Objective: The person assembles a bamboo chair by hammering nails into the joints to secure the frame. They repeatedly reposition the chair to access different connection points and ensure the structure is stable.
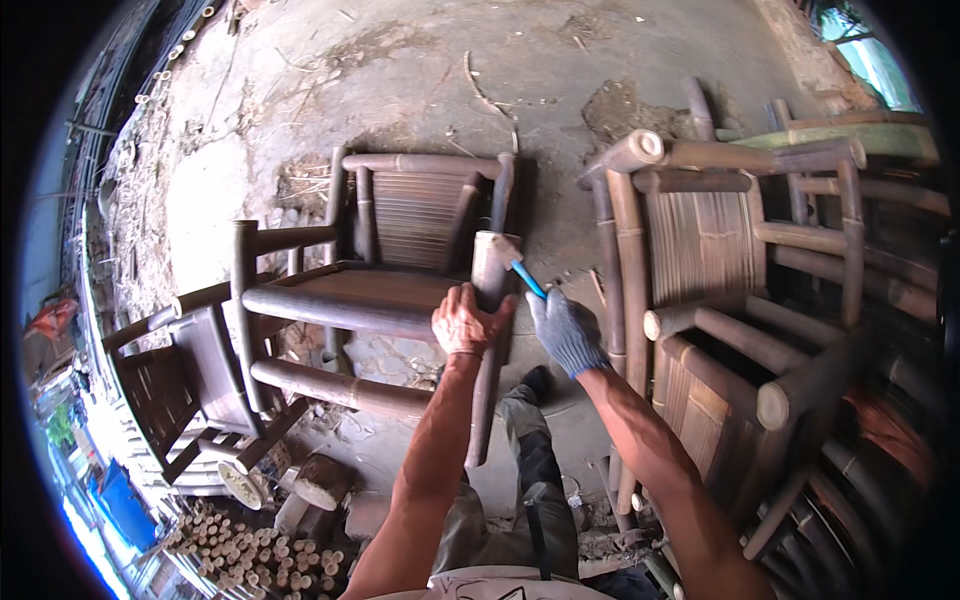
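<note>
A dark bamboo chair point(350, 300) stands in front of me on the concrete floor. My bare left hand point(467, 320) grips its front right post point(488, 350) just below the top. My right hand point(567, 330), in a grey knit glove, holds a hammer with a blue handle point(527, 277). The hammer head point(503, 247) sits at the top end of that post. My leg and dark shoe point(537, 382) show below, between my forearms.
A second bamboo chair point(720, 260) stands at the right, with more bamboo frames point(860, 180) behind it. Another chair point(190, 390) lies tilted at the left. Cut bamboo pegs point(250, 555) and wood blocks point(320, 485) sit at the lower left.
</note>
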The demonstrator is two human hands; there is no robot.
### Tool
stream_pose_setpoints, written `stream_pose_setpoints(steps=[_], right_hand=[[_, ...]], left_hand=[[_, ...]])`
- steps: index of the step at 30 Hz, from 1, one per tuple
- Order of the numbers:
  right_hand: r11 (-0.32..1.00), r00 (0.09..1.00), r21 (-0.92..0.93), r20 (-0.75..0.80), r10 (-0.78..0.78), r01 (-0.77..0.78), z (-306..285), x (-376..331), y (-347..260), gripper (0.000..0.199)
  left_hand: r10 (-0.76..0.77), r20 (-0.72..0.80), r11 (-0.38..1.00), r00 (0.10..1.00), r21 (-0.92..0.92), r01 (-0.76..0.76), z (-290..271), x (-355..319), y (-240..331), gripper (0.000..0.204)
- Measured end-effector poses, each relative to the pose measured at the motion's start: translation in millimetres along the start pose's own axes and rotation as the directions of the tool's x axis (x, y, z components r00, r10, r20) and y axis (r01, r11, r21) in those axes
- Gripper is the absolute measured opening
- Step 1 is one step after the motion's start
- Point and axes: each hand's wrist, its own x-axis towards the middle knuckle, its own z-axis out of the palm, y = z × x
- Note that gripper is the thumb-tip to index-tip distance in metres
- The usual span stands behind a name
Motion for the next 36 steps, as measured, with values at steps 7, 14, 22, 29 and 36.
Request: stream_pose_setpoints(steps=[7,14,22,29,36], right_hand=[[0.853,0.850,0.403,-0.264,0.455,-0.332,19,13,116,0.046],[0.795,0.751,-0.008,-0.332,0.570,-0.607,-1,56,275,0.022],[0.624,0.575,0.010,-0.403,-0.712,0.781,-48,49,-63,0.021],[0.547,0.545,0.034,-0.156,-0.824,0.836,39,72,-82,0.019],[0.624,0.620,-0.105,-0.068,-0.781,0.774,33,78,-101,0.028]], left_hand=[[-0.049,0.010,0.995,0.999,0.083,0.048,-4,-4,4,0.056],[-0.516,0.052,0.845,0.855,-0.135,0.518,-34,-80,-25,0.045],[-0.547,0.165,0.812,0.821,-0.135,0.568,-12,-117,-30,0.053],[-0.599,0.257,0.733,0.758,-0.205,0.649,-10,-123,-23,0.051],[-0.598,0.278,0.718,0.751,-0.230,0.657,-11,-113,-25,0.050]])
